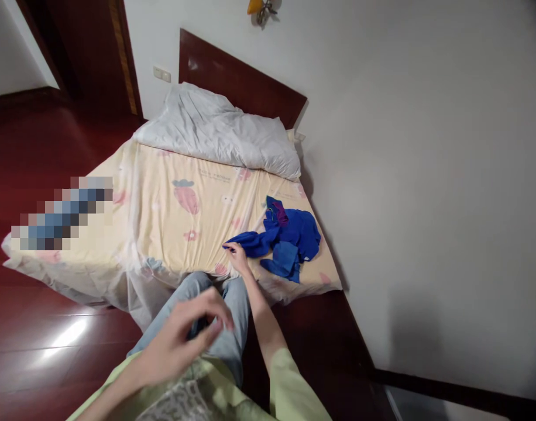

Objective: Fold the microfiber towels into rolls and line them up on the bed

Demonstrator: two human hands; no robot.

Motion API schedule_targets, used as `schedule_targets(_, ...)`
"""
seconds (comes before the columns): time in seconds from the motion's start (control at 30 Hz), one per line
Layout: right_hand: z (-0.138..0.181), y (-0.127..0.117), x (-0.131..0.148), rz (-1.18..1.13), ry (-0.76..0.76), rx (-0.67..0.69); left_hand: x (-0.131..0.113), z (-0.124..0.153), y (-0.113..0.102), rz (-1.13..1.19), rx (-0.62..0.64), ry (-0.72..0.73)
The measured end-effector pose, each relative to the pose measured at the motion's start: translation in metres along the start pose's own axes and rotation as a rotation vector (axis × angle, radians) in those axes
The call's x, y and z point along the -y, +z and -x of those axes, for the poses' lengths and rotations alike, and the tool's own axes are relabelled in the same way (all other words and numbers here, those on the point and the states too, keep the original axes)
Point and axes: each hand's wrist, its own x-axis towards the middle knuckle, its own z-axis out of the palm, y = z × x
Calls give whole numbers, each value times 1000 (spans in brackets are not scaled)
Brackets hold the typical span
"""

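Observation:
My right hand point(237, 257) reaches onto the bed and pinches the pointed end of a blue cloth point(253, 244). From there the cloth stretches right into a rumpled pile of blue fabric point(303, 233), with a purple patch near its top. Whether the pile is one garment or more, I cannot tell. My left hand point(193, 330) is raised in front of my body, over my jeans, slightly blurred. Its fingers curve with a gap to the thumb, and nothing shows between them.
The bed point(162, 199) has a pale yellow printed sheet, a grey-white folded quilt point(224, 128) and a dark wooden headboard point(237, 70). A pixelated patch point(61, 219) covers something at the left corner. A white wall point(426, 175) runs along the right side.

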Motion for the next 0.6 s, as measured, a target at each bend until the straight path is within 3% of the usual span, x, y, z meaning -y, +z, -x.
schedule_targets(0.1, 24, 48, 38, -104, -33, 20, 22, -26, -13, -27, 115, -54)
schedule_targets(0.17, 47, 73, 61, -207, -10, 27, 48, -32, -19, -118, 29, -96)
schedule_targets(0.37, 130, 130, 114, -560, 140, 24, 113, -5, -37, -237, -8, -66)
schedule_targets(0.47, 162, 148, 125, -671, 235, -27, 124, 6, -47, -232, 2, -63)
schedule_targets(0.6, 181, 148, 119, -676, 269, -28, 130, 13, -57, -245, 93, -100)
